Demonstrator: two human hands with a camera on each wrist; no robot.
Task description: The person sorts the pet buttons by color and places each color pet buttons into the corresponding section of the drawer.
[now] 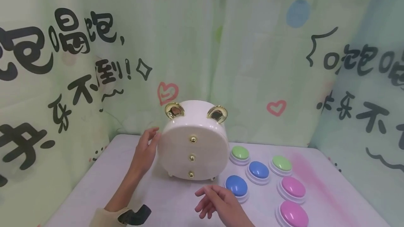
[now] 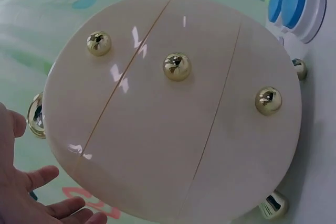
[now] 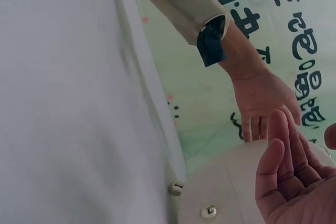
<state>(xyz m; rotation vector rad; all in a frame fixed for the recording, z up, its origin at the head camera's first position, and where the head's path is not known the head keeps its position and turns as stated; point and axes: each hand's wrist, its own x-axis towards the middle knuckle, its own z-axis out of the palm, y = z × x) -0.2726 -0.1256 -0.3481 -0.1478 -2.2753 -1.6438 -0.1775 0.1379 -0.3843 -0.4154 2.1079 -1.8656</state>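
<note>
White table is spreading before us. Nearest, our right hand is hovering, its loosely bent fingers holding nothing. Beyond it the glossy box is standing upright. Our left hand is reaching along its left side, fingers parted; we cannot tell whether they are touching. We are judging the box stiff, slippery, fairly light; cupping both sides seems safer than pulling its gold ears. Behind, curtain is hanging.
</note>
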